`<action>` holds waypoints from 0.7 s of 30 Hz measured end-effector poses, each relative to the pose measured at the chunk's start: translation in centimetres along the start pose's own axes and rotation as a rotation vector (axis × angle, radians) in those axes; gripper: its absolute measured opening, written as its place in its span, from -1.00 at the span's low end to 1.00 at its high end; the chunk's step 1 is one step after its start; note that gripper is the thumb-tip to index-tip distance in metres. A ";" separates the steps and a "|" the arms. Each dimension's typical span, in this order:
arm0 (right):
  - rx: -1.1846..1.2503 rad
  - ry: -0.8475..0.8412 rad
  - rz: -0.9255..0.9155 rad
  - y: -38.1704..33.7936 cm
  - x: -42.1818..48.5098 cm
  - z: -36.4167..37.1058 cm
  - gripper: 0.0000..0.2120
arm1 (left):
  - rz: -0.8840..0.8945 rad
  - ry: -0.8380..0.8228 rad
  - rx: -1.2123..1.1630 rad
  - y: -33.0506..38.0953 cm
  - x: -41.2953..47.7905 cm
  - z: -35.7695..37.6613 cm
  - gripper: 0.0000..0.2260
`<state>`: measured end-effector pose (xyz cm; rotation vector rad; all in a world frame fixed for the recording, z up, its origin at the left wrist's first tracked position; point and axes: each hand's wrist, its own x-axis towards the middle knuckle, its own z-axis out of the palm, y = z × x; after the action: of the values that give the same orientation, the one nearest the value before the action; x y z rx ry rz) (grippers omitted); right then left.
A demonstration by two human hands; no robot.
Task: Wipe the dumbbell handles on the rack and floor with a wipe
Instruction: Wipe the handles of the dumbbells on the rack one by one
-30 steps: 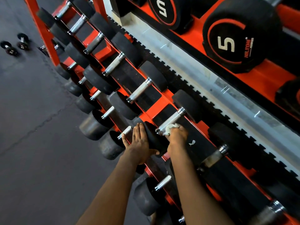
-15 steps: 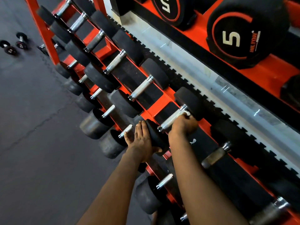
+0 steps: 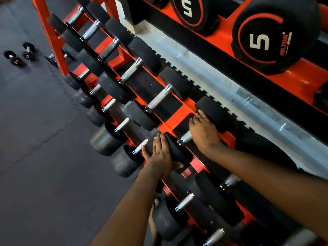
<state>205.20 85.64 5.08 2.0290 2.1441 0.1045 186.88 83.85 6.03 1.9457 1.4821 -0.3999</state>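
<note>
Dumbbell handle (image 3: pixel 185 138) is gripped by right hand (image 3: pixel 204 134); left hand (image 3: pixel 159 155) lies flat against its near head (image 3: pixel 177 153).

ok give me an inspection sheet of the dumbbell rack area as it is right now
surface: dark rubber floor, seamed, beside the rack.
job's things: orange steel rack holding rows of black-headed dumbbells; knurled steel handle partly under the right hand; two small black dumbbells on the floor, far left; wipe not seen.
clutter: nothing seen.
hands: left hand flat against that dumbbell's near black head; right hand lies over the handle, grip hidden.
cables: nothing seen.
surroundings: black round weights marked 5 on the upper orange shelf.
</note>
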 end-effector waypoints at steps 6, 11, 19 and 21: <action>-0.015 0.083 0.038 0.4 -2.7 0.8 -0.55 | 0.045 0.018 -0.042 -0.5 -0.1 0.2 0.13; -0.063 -0.107 0.084 -0.6 -1.9 -0.6 -0.47 | 0.100 0.036 0.017 -0.9 0.0 0.0 0.12; 0.214 -0.216 0.202 -0.9 1.3 -4.1 -0.80 | 0.214 0.491 -0.181 -6.0 1.4 -6.0 -0.58; 0.375 -0.201 0.267 -1.3 2.4 -4.6 -0.76 | 0.238 0.672 -0.108 -7.6 2.7 -8.3 -0.56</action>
<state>202.99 88.33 9.17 2.3989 1.8703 -0.4787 179.41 92.41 8.25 2.2473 1.5797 0.4783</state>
